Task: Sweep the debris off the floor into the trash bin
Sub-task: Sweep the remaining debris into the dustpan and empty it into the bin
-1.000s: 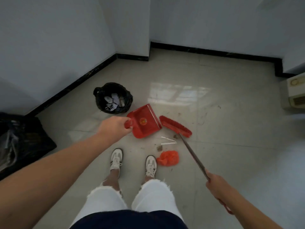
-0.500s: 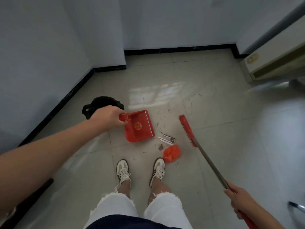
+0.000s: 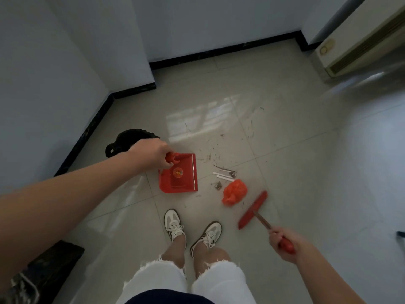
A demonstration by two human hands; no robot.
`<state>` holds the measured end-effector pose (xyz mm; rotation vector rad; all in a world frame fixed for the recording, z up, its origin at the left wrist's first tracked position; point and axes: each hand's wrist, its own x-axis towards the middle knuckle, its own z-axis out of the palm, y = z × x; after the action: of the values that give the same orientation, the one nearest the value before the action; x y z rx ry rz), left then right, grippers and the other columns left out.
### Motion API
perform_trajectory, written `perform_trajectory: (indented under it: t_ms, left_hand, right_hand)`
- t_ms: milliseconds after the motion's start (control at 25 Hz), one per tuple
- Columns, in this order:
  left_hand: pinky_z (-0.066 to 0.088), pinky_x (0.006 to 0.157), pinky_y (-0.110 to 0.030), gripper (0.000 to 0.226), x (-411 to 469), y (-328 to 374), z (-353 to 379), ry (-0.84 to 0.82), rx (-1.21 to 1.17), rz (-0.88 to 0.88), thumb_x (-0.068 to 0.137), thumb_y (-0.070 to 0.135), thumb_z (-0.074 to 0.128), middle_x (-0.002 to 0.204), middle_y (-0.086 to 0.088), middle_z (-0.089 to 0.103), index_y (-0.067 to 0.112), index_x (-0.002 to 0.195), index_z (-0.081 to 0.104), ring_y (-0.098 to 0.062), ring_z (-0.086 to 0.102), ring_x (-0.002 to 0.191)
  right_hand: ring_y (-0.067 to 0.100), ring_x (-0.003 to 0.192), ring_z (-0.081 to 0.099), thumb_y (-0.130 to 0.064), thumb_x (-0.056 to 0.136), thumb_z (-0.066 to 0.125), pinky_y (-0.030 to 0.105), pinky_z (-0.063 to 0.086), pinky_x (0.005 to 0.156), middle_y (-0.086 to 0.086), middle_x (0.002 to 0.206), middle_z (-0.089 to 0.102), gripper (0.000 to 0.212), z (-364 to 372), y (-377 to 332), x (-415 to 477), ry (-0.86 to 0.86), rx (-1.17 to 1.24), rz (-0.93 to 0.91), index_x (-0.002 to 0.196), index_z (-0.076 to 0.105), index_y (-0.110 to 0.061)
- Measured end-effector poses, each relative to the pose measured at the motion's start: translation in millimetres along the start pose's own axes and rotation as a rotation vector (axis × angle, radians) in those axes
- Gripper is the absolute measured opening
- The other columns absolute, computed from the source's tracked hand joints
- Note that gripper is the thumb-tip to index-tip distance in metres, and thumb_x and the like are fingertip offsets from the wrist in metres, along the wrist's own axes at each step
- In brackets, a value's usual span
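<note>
Debris (image 3: 225, 174), an orange wad (image 3: 234, 192) and pale scraps, lay on the floor (image 3: 285, 150) between our dustpan (image 3: 178, 175) and broom (image 3: 253, 209). Our left hand (image 3: 151, 153) gripped the pan's handle, our right hand (image 3: 282, 240) the broomstick. We judged short strokes toward the pan's lip best, pan pressed flat, bin (image 3: 122, 141) just behind.

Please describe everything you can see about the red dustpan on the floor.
The red dustpan looks like smooth moulded plastic, a shallow, roughly square tray with a round orange emblem in the middle and a pale strip along its right side. A short round handle sits at its far left corner, and the left hand grips it. The pan appears to rest on the tiled floor and looks empty. Its right side faces the orange crumpled bag; the black trash bin is just behind.
</note>
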<state>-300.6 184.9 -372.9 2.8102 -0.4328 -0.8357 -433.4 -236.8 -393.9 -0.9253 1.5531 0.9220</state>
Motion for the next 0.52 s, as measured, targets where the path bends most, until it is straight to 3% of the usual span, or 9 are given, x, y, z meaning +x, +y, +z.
perform_trajectory:
  t_ms: [200, 360, 520]
  left_hand:
    - [0.055, 0.059, -0.033, 0.018, 2, -9, 7, 0.023, 0.023, 0.05, 0.082, 0.044, 0.061, 0.062, 0.008, 0.061, 0.028, 0.082, 0.069, -0.005, 0.055, 0.059]
    - [0.05, 0.054, -0.028, 0.013, -2, -3, 16, 0.034, 0.013, 0.081, 0.082, 0.038, 0.059, 0.058, 0.009, 0.057, 0.028, 0.079, 0.066, -0.008, 0.052, 0.054]
    - [0.043, 0.051, -0.026, 0.021, 2, 3, 15, 0.056, 0.05, 0.103, 0.085, 0.037, 0.057, 0.052, 0.009, 0.046, 0.023, 0.069, 0.058, -0.01, 0.045, 0.051]
  right_hand:
    - [0.003, 0.018, 0.03, 0.005, 0.091, 0.031, 0.007, 0.022, 0.026, -0.003, 0.029, 0.033, 0.037, 101, 15, 16, -0.044, -0.145, -0.115, 0.058, 0.031, -0.012]
    - [0.004, 0.02, 0.033, 0.009, 0.085, 0.032, 0.007, 0.027, 0.029, -0.003, 0.033, 0.035, 0.032, 145, 11, 17, -0.031, -0.269, -0.166, 0.06, 0.035, -0.011]
    - [0.006, 0.025, 0.038, 0.012, 0.081, 0.04, 0.012, 0.032, 0.034, 0.0, 0.038, 0.04, 0.022, 166, 24, 4, 0.02, -0.495, -0.207, 0.071, 0.043, -0.007]
